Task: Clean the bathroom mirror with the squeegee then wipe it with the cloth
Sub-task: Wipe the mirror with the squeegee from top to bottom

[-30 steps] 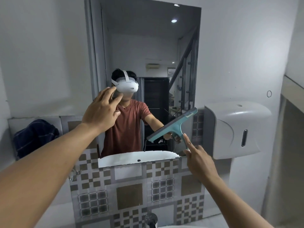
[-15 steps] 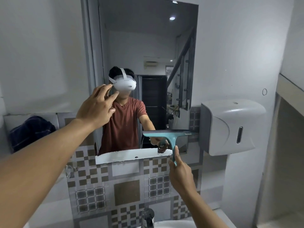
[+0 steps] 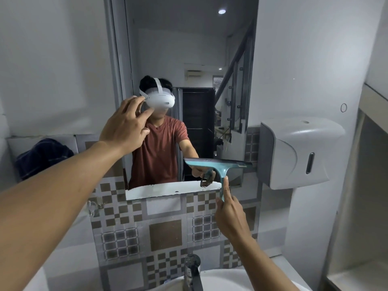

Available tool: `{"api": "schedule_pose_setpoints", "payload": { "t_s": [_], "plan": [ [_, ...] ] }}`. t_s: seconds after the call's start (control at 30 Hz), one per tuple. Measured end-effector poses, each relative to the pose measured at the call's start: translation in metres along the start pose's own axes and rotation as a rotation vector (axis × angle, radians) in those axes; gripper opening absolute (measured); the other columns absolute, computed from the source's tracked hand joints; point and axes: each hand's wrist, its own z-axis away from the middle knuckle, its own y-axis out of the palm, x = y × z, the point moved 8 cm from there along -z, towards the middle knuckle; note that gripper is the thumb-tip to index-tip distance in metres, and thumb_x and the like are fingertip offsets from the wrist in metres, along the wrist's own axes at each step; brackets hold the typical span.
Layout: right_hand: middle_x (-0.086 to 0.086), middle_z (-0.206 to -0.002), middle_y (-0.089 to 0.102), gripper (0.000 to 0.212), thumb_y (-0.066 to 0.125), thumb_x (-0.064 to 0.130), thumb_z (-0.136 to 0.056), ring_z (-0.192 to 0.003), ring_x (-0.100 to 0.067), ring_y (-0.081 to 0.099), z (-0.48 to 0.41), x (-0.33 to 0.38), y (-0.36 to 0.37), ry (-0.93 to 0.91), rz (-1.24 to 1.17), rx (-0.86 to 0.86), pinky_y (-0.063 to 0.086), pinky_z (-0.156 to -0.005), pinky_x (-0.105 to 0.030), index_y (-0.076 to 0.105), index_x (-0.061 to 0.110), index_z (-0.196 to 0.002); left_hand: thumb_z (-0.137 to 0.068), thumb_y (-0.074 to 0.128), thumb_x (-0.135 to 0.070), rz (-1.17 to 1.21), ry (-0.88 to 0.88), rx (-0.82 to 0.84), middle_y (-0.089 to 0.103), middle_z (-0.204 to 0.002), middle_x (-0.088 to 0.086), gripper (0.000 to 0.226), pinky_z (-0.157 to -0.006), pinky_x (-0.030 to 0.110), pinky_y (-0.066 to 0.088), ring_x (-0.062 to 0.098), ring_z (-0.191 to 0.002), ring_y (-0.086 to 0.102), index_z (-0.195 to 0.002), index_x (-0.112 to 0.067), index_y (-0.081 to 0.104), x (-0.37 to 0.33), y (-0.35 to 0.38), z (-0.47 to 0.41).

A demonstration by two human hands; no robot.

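The tall bathroom mirror [image 3: 189,49] hangs on the wall in front of me, its bottom edge just above the patterned tiles. My right hand [image 3: 230,215] grips the handle of a teal squeegee [image 3: 218,164]. Its blade lies level against the mirror's lower right part, near the bottom edge. My left hand [image 3: 126,127] is raised with fingers spread at the mirror's left side and holds nothing. A dark blue cloth [image 3: 43,158] lies bunched on the ledge at the far left.
A white wall dispenser [image 3: 298,152] sticks out just right of the squeegee blade. Below are a chrome tap [image 3: 192,271] and the rim of a white basin [image 3: 226,278]. A recessed shelf [image 3: 357,276] sits at the lower right.
The squeegee turned from a tilt to level and slid down and left along the mirror's lower part. My left hand stayed raised at the mirror's left side.
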Motion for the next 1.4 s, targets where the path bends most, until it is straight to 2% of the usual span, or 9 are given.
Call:
{"api": "schedule_pose_setpoints", "payload": {
  "t_s": [0.23, 0.43, 0.57, 0.7, 0.87, 1.03, 1.1, 1.2, 1.4],
  "plan": [
    [-0.005, -0.087, 0.057, 0.074, 0.04, 0.017, -0.106, -0.075, -0.025, 0.061, 0.008, 0.006, 0.016, 0.083, -0.112, 0.057, 0.055, -0.067, -0.043, -0.006, 0.043, -0.157, -0.081, 0.079, -0.023, -0.002, -0.023, 0.006, 0.038, -0.151, 0.02, 0.072, -0.103, 0.058, 0.047, 0.038, -0.142, 0.031, -0.145, -0.008, 0.049, 0.003, 0.005, 0.001],
    [-0.008, -0.072, 0.06, 0.068, 0.038, 0.022, -0.107, -0.057, -0.013, 0.049, 0.029, 0.029, 0.052, 0.169, -0.393, 0.027, 0.046, -0.048, -0.026, -0.003, 0.039, -0.158, -0.081, 0.079, -0.023, -0.007, -0.018, 0.012, 0.039, -0.15, 0.018, 0.071, -0.101, 0.057, 0.047, 0.037, -0.142, 0.031, -0.144, -0.008, 0.05, 0.005, 0.004, 0.001],
    [-0.001, -0.075, 0.062, 0.068, 0.04, 0.026, -0.107, -0.06, -0.014, 0.05, 0.037, 0.043, 0.071, 0.208, -0.494, -0.002, 0.056, -0.061, -0.041, -0.005, 0.039, -0.157, -0.081, 0.079, -0.025, -0.002, -0.019, 0.024, 0.038, -0.151, 0.017, 0.072, -0.097, 0.059, 0.05, 0.036, -0.143, 0.03, -0.145, -0.01, 0.048, 0.005, 0.005, 0.0],
    [-0.009, -0.075, 0.062, 0.068, 0.039, 0.029, -0.107, -0.059, -0.015, 0.046, 0.037, 0.048, 0.077, 0.239, -0.512, -0.029, 0.054, -0.058, -0.044, -0.006, 0.038, -0.157, -0.082, 0.079, -0.026, -0.013, -0.02, 0.028, 0.038, -0.151, 0.016, 0.073, -0.095, 0.059, 0.051, 0.036, -0.143, 0.029, -0.146, -0.011, 0.048, 0.006, 0.007, 0.0],
    [0.0, -0.065, 0.045, 0.067, 0.039, 0.028, -0.108, -0.058, -0.013, 0.042, 0.041, 0.064, 0.081, 0.253, -0.629, -0.009, 0.045, -0.054, -0.032, -0.004, 0.035, -0.159, -0.081, 0.08, -0.026, -0.01, -0.02, 0.006, 0.039, -0.151, 0.016, 0.073, -0.096, 0.058, 0.051, 0.036, -0.142, 0.031, -0.145, -0.01, 0.049, 0.008, 0.009, 0.0],
    [-0.017, -0.091, 0.068, 0.068, 0.04, 0.028, -0.108, -0.07, -0.018, 0.059, 0.047, 0.086, 0.089, 0.272, -0.747, -0.024, 0.05, -0.067, -0.034, -0.003, 0.029, -0.16, -0.081, 0.079, -0.025, -0.017, -0.026, -0.001, 0.038, -0.151, 0.015, 0.072, -0.096, 0.058, 0.051, 0.036, -0.142, 0.03, -0.145, -0.011, 0.049, 0.01, 0.008, -0.002],
    [0.0, -0.066, 0.053, 0.069, 0.04, 0.03, -0.107, -0.061, -0.009, 0.049, 0.047, 0.091, 0.096, 0.273, -0.768, -0.021, 0.046, -0.062, -0.025, -0.004, 0.03, -0.16, -0.081, 0.079, -0.025, -0.02, -0.028, 0.002, 0.038, -0.152, 0.015, 0.072, -0.096, 0.059, 0.051, 0.036, -0.142, 0.031, -0.145, -0.012, 0.048, 0.01, 0.008, -0.002],
    [0.011, -0.072, 0.052, 0.068, 0.04, 0.029, -0.108, -0.065, -0.005, 0.054, 0.048, 0.1, 0.103, 0.27, -0.794, -0.012, 0.043, -0.056, -0.013, -0.004, 0.029, -0.159, -0.082, 0.078, -0.027, -0.028, -0.031, 0.01, 0.038, -0.152, 0.015, 0.072, -0.097, 0.059, 0.051, 0.036, -0.142, 0.031, -0.146, -0.013, 0.048, 0.01, 0.009, -0.002],
    [0.003, -0.069, 0.051, 0.072, 0.043, 0.031, -0.107, -0.06, -0.006, 0.047, 0.06, 0.118, 0.132, 0.219, -0.787, 0.052, 0.05, -0.062, -0.024, -0.007, 0.035, -0.158, -0.083, 0.078, -0.027, -0.035, -0.036, 0.01, 0.039, -0.152, 0.015, 0.072, -0.098, 0.057, 0.05, 0.036, -0.143, 0.031, -0.146, -0.013, 0.048, 0.01, 0.006, -0.001]
  ]
}}
